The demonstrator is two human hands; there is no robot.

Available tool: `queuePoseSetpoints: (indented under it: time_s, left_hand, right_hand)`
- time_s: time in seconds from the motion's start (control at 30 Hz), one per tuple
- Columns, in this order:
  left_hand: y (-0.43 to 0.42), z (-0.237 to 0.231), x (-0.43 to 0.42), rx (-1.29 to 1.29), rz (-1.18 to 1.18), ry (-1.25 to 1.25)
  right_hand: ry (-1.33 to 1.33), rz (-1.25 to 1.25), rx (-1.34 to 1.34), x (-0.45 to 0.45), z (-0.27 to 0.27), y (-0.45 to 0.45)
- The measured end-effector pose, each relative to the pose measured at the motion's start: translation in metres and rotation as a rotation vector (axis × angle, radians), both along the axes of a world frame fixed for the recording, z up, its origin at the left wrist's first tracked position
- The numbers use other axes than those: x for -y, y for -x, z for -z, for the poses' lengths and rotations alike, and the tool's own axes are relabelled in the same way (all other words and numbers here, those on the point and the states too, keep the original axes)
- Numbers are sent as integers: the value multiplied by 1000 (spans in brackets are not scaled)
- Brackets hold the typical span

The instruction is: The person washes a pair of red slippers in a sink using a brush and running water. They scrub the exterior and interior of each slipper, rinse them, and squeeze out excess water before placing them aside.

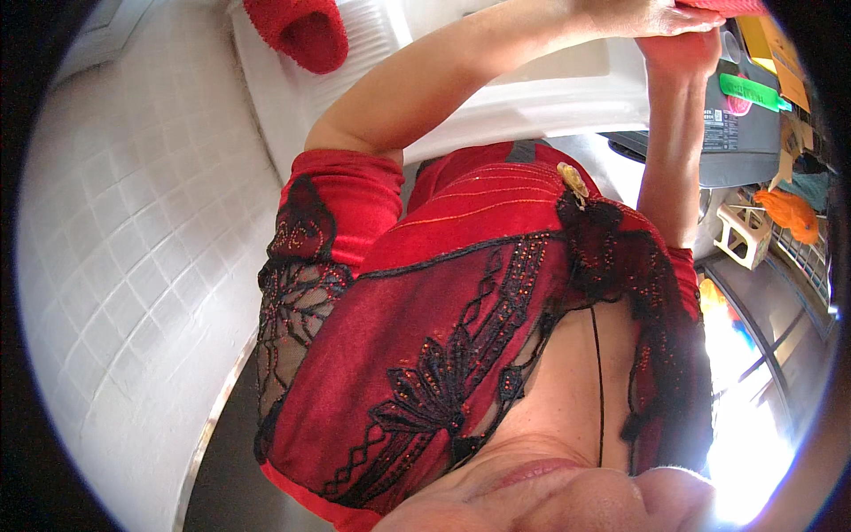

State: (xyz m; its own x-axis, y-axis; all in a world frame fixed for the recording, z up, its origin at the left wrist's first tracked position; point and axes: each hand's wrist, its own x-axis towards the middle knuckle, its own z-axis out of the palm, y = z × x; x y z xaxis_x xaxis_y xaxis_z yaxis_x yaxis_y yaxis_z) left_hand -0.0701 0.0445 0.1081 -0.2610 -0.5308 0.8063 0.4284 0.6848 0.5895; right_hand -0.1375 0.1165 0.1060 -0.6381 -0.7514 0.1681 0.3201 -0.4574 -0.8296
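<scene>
At the top right, my left hand (pixel 665 18) has its fingers around the edge of a red textured item (pixel 728 6), which the picture's rim mostly cuts off. My right hand (pixel 681 53) comes up just beneath the left one and touches it. Its fingers are largely hidden, so its grip cannot be made out. Under my forearms is a white sink (pixel 459 123) with a ribbed washboard surface. A fluffy red slipper (pixel 312 33) rests on those ribs, at the top left, its opening showing.
Right of the sink stands a dark grey appliance (pixel 744 153), with a green tube (pixel 751 92) and a pink round object (pixel 738 103) on it. Cardboard (pixel 788 70) lies beyond. Further right are a beige stool (pixel 741 236) and orange cloth (pixel 791 214). A tiled wall (pixel 146 219) borders the left.
</scene>
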Motion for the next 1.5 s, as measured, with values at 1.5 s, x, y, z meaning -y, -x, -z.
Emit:
queuePoseSetpoints:
  time_s: [1.5]
  left_hand:
    - [-20,56,16,336,-216,117]
  right_hand:
    - [-379,-8,93,15,68,19]
